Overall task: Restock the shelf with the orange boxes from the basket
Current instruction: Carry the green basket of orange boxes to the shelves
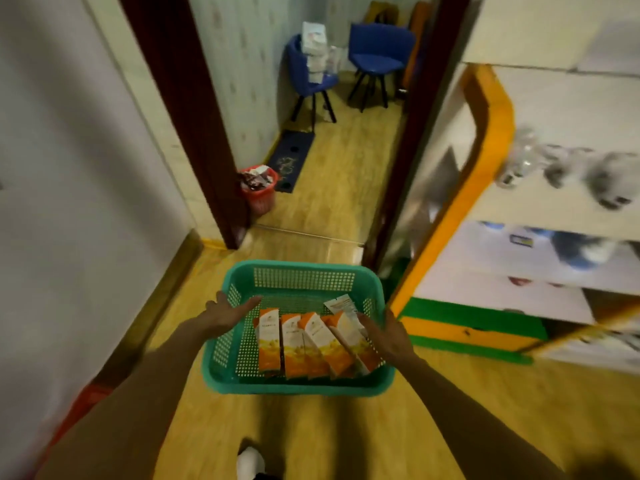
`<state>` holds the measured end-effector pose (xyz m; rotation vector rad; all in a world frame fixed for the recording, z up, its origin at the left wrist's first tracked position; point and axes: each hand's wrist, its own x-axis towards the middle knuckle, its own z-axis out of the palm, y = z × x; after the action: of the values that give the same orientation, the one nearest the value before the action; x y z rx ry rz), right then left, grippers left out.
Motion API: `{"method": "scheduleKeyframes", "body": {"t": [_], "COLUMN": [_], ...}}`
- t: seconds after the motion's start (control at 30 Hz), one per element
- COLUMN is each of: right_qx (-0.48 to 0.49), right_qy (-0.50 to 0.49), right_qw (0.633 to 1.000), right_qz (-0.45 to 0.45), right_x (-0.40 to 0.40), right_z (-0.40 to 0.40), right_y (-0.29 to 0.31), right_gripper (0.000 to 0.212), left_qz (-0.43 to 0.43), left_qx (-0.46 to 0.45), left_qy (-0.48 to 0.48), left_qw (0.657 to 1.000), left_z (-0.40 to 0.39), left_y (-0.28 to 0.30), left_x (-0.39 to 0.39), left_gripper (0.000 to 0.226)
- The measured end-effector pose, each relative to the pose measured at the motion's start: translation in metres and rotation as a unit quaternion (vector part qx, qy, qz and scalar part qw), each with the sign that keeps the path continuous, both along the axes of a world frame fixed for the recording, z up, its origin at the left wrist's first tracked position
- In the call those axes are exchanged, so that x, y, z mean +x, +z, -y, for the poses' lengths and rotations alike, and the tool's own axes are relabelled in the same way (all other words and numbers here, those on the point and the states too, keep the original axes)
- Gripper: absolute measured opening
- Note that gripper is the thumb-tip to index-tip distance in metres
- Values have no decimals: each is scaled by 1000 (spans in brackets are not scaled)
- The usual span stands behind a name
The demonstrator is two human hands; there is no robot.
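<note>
The shelf fills the right side of the view, a white unit with an orange edge and a green and orange base; blurred items sit on its tiers and cannot be told apart. To the left a dark-framed doorway opens onto a further room with two blue chairs, a dark mat and a small red bin standing beside the door frame.

On the wooden floor, just beside the shelf's base, stands the green basket, a perforated plastic tub. Inside it lie the orange boxes, a row of slim cartons leaning on each other toward the right, with one paler carton propped up behind them at the right wall.

Both forearms reach forward and down from the bottom corners of the view, converging on the basket. The left hand is over the basket's left rim, palm turned inward, fingers straight and spread, pointing toward the leftmost box and holding nothing. The right hand is at the basket's right side, its fingers extended and lying against the rightmost boxes; whether they have closed around one cannot be told.

A white shoe shows at the bottom edge.
</note>
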<state>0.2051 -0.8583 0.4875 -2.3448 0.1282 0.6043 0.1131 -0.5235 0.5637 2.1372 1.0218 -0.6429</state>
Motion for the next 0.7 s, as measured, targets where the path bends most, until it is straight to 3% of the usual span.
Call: {"method": "scheduleKeyframes", "body": {"t": [0.17, 0.33, 0.4, 0.47, 0.53, 0.57, 0.7], "right_qx": [13, 5, 13, 17, 12, 8, -16], "right_qy": [-64, -156, -199, -236, -275, -293, -336], "right_qw": [998, 988, 980, 971, 961, 956, 940], "right_qz": [5, -11, -14, -17, -18, -24, -55], "right_x": [-12, -25, -30, -32, -32, -30, -12], "right_z": [163, 308, 356, 399, 437, 454, 524], "right_y": [8, 5, 5, 8, 8, 8, 7], "right_gripper": [74, 90, 87, 82, 87, 87, 74], "left_qz": [-3, 0, 7, 19, 26, 13, 10], "left_qx": [-41, -73, -83, -98, -143, -173, -222], "left_qy": [-58, -146, -184, -226, -251, -262, -339], "left_qw": [997, 987, 979, 969, 957, 949, 914], "left_z": [115, 249, 302, 369, 421, 442, 501], "left_y": [-47, -62, -63, -28, -11, -6, -38], "left_x": [49, 101, 123, 133, 147, 155, 210], "left_gripper": [152, 136, 132, 107, 62, 56, 84]}}
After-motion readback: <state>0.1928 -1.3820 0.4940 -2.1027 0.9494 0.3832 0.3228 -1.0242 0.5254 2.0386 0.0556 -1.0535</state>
